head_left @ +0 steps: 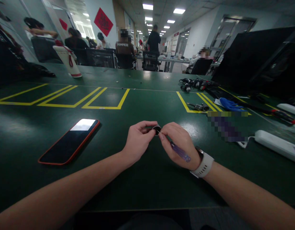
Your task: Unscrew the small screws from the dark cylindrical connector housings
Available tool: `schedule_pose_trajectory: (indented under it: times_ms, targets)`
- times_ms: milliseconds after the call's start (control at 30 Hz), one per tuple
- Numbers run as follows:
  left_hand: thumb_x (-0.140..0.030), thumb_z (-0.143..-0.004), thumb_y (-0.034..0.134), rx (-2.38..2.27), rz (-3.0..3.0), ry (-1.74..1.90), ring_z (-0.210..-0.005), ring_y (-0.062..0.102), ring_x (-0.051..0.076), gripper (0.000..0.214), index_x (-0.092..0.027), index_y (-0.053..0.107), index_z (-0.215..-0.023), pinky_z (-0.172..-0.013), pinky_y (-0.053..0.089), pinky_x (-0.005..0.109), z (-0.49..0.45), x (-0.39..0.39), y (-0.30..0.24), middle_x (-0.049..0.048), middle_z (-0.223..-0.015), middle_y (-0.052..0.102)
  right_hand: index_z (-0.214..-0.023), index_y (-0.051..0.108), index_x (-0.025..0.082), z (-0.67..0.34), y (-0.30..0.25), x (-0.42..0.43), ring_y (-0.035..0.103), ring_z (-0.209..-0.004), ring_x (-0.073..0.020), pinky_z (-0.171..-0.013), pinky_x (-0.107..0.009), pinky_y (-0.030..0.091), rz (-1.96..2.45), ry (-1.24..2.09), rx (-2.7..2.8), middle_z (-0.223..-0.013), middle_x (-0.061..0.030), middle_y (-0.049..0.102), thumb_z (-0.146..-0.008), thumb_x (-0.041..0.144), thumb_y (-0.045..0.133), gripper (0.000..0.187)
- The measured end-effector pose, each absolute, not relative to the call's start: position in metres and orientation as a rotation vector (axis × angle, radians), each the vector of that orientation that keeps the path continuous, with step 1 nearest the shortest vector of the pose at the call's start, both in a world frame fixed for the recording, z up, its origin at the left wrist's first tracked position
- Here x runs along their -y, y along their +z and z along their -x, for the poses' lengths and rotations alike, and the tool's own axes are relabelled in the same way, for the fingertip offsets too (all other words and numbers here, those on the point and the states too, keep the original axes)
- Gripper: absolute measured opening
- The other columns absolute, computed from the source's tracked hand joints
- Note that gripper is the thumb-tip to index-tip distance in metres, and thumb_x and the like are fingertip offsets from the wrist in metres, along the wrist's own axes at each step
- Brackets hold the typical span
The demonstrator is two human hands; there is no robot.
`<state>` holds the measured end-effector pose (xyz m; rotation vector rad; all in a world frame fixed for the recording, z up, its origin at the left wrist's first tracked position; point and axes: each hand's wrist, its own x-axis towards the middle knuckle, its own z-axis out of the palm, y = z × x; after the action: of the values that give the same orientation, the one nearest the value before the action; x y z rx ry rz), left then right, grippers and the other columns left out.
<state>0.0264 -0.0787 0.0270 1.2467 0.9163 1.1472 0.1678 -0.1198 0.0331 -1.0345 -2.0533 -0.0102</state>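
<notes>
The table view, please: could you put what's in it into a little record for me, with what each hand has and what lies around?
Left hand: pinches a small round part
Right hand: holds a purple-handled tool, its thin tip pointing at the part
Right wrist: watch with a pale strap
Surface: green table with yellow tape outlines
Left side: phone in a red case, lying flat
Right side: white power strip; blue glove beyond
Unclear: exact kind of part

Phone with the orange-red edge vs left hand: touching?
Apart. The head view shows it plainly: a stretch of bare green tabletop lies between the phone and the left hand.
</notes>
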Motion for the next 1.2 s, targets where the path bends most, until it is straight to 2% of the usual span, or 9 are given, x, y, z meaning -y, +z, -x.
schedule_pose_trajectory:
  times_ms: [833,1200]
  targets:
    - [-0.011,-0.068,0.065,-0.955,-1.302,1.163,-0.074,0.067,0.014,0.018,-0.013,0.070,-0.086,-0.074,0.054,0.030,-0.0271,0.0778,0.0244,0.0032,-0.081,0.072,-0.077,0.052,0.018,-0.1664,0.0333,0.1214,0.056,-0.076,-0.0188,-0.068,-0.035,0.048,0.973,-0.104,2.109,-0.075,-0.0071,0.062,-0.085,0.012,0.044,0.013]
    - [-0.011,-0.069,0.064,-0.962,-1.284,1.134,-0.075,0.067,0.015,0.019,-0.013,0.069,-0.087,-0.073,0.054,0.029,-0.0259,0.0790,0.0287,0.0037,-0.082,0.072,-0.074,0.050,0.018,-0.1680,0.0335,0.1205,0.054,-0.072,-0.0181,-0.066,-0.033,0.045,1.083,-0.128,2.098,-0.073,-0.0063,0.058,-0.086,0.014,0.044,0.014]
